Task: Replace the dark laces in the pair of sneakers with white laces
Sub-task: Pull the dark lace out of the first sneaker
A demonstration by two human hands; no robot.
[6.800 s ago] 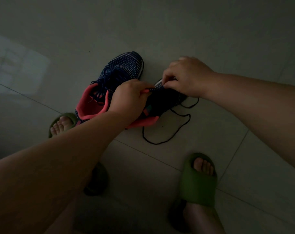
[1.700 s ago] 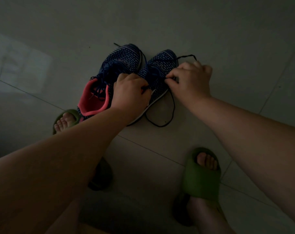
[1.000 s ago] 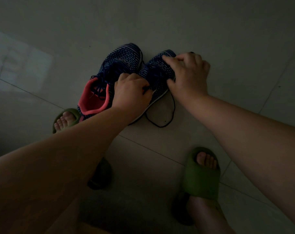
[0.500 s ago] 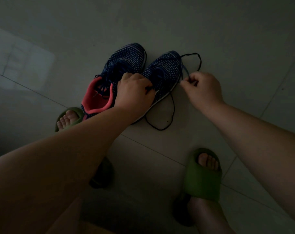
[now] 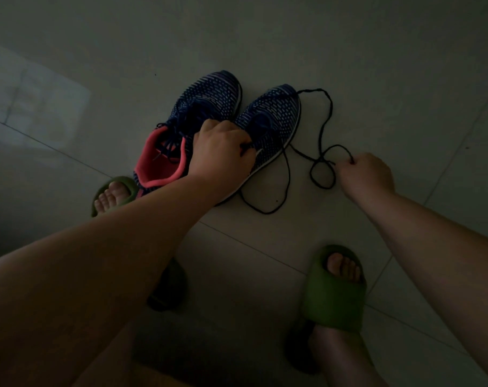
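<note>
Dim grey floor tiles (image 5: 376, 51) fill my view. My left hand (image 5: 220, 157) is clamped down on the right-hand sneaker (image 5: 273, 121), fingers curled at its eyelets, steadying it. My right hand (image 5: 365, 177) is off to the side, well clear of the shoe, fingers pressed together on the dark lace (image 5: 321, 152). Half a second ago that hand was just beside the toe; now it has drawn away, and more lace lies loose between my hands, looping past the toe and trailing below my left wrist. I judge the lace is coming out of this shoe, though some may still be threaded. The other sneaker (image 5: 198, 107), beyond my left hand, still has its dark laces. No white laces are in view. I can read no brand or writing in this light.
</note>
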